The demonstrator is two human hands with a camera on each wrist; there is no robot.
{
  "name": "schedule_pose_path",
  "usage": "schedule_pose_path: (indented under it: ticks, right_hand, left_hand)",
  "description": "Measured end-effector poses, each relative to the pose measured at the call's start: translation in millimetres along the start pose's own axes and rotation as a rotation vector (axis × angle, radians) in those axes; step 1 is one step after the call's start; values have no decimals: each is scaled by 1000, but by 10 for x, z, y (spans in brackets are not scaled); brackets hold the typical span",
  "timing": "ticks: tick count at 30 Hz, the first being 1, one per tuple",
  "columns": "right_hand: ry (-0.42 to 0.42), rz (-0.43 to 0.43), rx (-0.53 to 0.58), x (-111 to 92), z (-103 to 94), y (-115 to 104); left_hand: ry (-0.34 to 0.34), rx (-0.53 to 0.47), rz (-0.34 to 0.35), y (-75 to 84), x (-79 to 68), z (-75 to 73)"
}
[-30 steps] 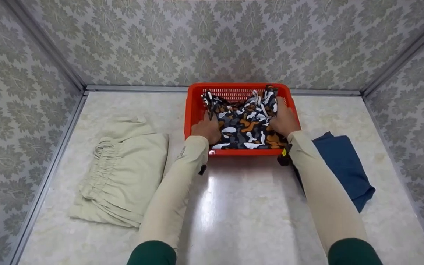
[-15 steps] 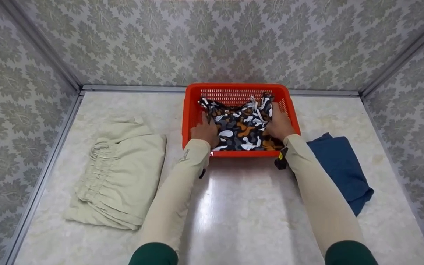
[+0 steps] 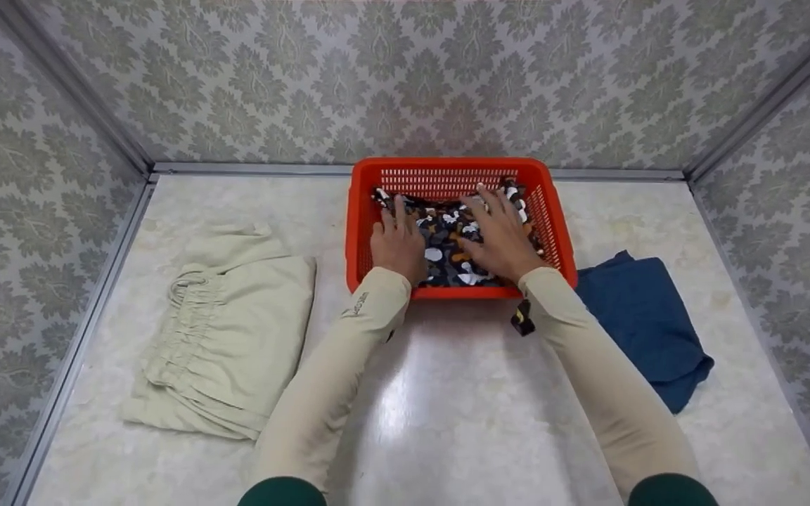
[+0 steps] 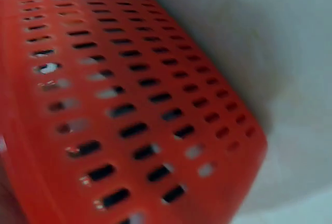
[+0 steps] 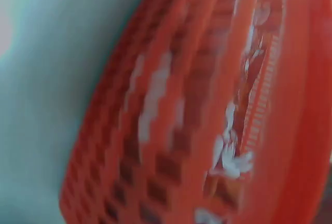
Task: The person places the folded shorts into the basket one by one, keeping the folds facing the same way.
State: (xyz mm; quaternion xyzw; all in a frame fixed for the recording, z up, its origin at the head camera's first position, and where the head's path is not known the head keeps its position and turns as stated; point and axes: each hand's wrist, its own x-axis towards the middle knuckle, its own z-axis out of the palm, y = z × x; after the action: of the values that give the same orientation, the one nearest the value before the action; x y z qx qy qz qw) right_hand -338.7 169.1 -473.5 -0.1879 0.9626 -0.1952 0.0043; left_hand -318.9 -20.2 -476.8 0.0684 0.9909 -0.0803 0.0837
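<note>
A garment in black, white, grey and orange camouflage print (image 3: 440, 256) lies inside a red plastic basket (image 3: 461, 292). My left hand (image 3: 399, 242) rests over the left part of the garment, fingers spread and pointing away from me. On the right part lies my right hand (image 3: 500, 235), its fingers extended over the cloth. Through the slots of the basket wall (image 4: 124, 97) in the left wrist view, bits of dark and white cloth show. The right wrist view is blurred and has the basket's side (image 5: 171, 94) with camouflage cloth (image 5: 228, 156) behind it.
Folded beige trousers (image 3: 236, 344) with a gathered waistband lie left of the basket. A folded dark blue garment (image 3: 647, 316) lies to the right, partly behind the right sleeve. A patterned wall (image 3: 433, 84) rises close behind the basket.
Both hands have let go of the garment's sides and moved inward onto its top, fingers straightened. The garment sits lower in the basket than before.
</note>
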Motion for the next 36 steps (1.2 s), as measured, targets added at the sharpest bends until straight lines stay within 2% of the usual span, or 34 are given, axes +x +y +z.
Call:
schedule_pose_path:
  ticks: [3, 5, 8, 10, 13, 18, 24, 28, 33, 36]
  right_hand:
    - [-122, -1, 18, -25, 119, -62]
    - [-196, 37, 20, -38, 178, -55]
    - [-285, 99, 2, -63, 202, 6]
    - [-333, 133, 7, -77, 193, 53]
    - [-402, 185, 12, -97, 173, 112]
    - [-518, 238, 28, -92, 148, 189]
    - [-605, 250, 66, -18, 136, 236]
    - [-666, 264, 50, 19, 136, 243]
    - [-760, 282, -53, 39, 119, 204]
    - [-786, 271, -131, 39, 101, 160]
  left_hand:
    - [-38, -91, 89, -14, -35, -7]
    - [-112, -178, 114, -34, -37, 11]
    - [-235, -294, 94, -58, -43, 34]
    - [-288, -348, 73, -84, -50, 44]
    - [-349, -416, 51, -129, -77, 48]
    - [-436, -495, 64, -193, -98, 54]
    - [-443, -495, 58, -224, -90, 44]
    - [-444, -493, 52, -220, -89, 39]
    - [-462, -466, 43, -196, -80, 53]
    - [-476, -471, 38, -187, -87, 47]
